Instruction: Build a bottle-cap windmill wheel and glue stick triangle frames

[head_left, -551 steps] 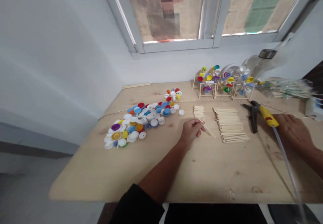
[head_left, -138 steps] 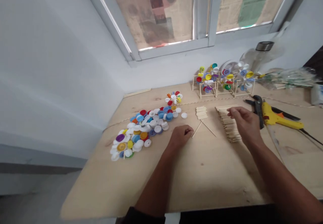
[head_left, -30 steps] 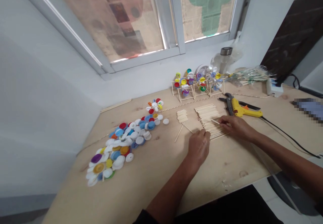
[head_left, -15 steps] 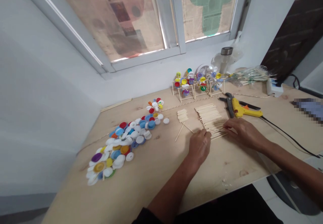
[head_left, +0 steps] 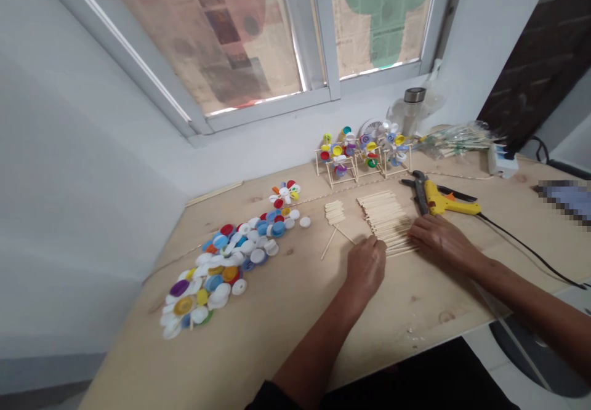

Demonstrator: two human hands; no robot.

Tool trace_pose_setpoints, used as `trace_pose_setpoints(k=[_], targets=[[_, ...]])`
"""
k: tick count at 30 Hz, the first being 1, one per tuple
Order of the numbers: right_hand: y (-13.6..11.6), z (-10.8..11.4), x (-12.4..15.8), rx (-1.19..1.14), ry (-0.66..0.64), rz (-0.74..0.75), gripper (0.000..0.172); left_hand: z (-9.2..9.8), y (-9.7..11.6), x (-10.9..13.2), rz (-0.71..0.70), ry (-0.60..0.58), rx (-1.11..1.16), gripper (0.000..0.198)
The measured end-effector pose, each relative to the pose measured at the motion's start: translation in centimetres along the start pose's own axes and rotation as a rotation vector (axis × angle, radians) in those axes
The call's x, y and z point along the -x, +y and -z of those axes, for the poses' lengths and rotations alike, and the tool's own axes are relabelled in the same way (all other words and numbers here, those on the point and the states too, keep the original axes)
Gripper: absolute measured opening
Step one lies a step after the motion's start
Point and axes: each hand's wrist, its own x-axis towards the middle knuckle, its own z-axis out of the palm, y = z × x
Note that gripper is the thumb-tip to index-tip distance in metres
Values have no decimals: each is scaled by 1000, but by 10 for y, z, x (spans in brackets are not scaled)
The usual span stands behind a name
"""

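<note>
A row of thin wooden sticks lies side by side on the table, between my two hands. My left hand is closed, its curled fingertips at the left ends of the nearest sticks. On the other side, my right hand bends its fingers down over the right ends of the same sticks and hides them. A small stack of shorter sticks sits to the left of the row. Two loose sticks form an angle below that stack, near my left hand.
Many coloured bottle caps are spread at left, with a cap flower behind them. Stick frames with cap wheels stand at the back. A yellow glue gun, bottle, bagged sticks and power adapter are at right.
My right hand has settled lower, its fingers now closer together over the stick ends. My left hand has stayed almost in place at the left ends.
</note>
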Motion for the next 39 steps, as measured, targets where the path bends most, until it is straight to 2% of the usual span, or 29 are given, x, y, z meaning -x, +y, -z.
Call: trace_pose_setpoints(k=[10, 19, 25, 30, 35, 39], targets=[[2, 1, -4, 1, -27, 14, 25, 2, 2, 0, -13, 5, -51, 12], [4, 1, -3, -14, -11, 13, 26, 11, -1, 9, -2, -57, -58, 13], [0, 4, -5, 2, -14, 8, 29, 18, -19, 23, 49, -58, -16, 14], [0, 6, -4, -3, -6, 13, 28, 35, -34, 42, 115, 16, 84, 14], [-2, 17, -5, 29, 96, 10, 22, 51, -54, 59, 140, 67, 223, 14], [-22, 27, -20, -52, 169, 12, 20, 57, -71, 68, 172, 98, 277, 12]])
